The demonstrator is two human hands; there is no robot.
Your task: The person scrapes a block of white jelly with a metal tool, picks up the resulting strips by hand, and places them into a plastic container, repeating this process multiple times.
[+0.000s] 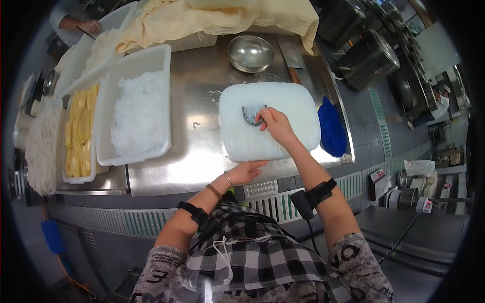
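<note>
A large white, translucent slab of jelly [273, 139] with rounded corners lies on the steel table. On its top, left of the middle, my right hand [275, 125] is closed on a dark, round-edged metal jelly scraper [249, 114]. The scraper lies against the slab's surface, its right part hidden by my fingers. My left hand [246, 172] is at the slab's near edge, its fingers stretched to the right along the side and holding nothing.
Left of the slab stands a white bin [165, 101] of white shredded jelly. Beyond it is a tray of yellow blocks [80, 132]. A steel bowl [251, 53], a cleaver [291, 54] and a blue bundle [331, 127] surround the slab. Another person's hand [90, 27] is at the far left.
</note>
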